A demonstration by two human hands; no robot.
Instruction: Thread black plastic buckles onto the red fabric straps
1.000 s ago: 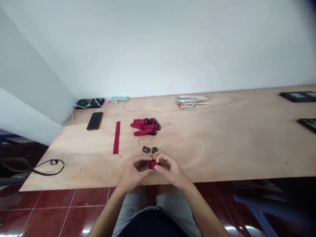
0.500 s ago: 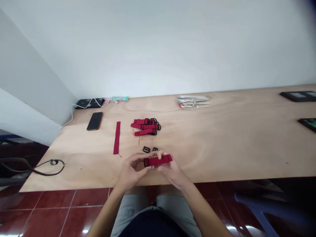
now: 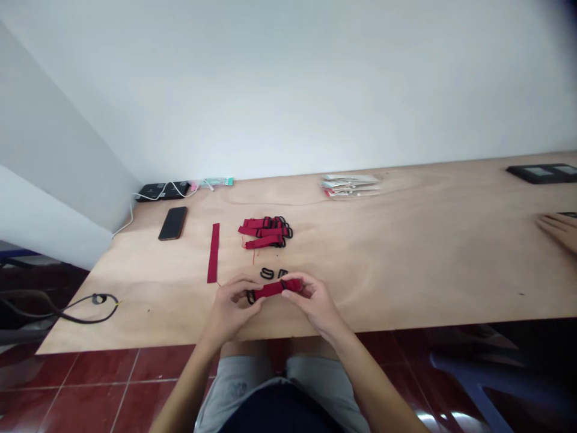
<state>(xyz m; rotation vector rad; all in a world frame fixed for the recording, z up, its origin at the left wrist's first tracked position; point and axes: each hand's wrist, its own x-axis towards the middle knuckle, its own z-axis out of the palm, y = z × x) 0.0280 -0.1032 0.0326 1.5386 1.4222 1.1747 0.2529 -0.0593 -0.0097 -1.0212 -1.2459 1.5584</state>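
A red fabric strap is stretched between my two hands above the front of the table. My left hand pinches its left end, where a black buckle loop sits. With thumb and fingers, my right hand grips the right end beside a black slider on the strap. Just beyond my hands lie a loose black slider and a second black buckle. Farther back is a pile of red straps with black hardware. One plain red strip lies to the left.
The wooden table meets a white wall. A phone, black boxes with a white cable and plastic packets lie toward the back. At the right edge another person's hand rests near a dark device. A black cable loops front left.
My hands have turned the strap and pulled it leftward; a black slider now shows near its right end. Another person's hand has come into view at the right edge.
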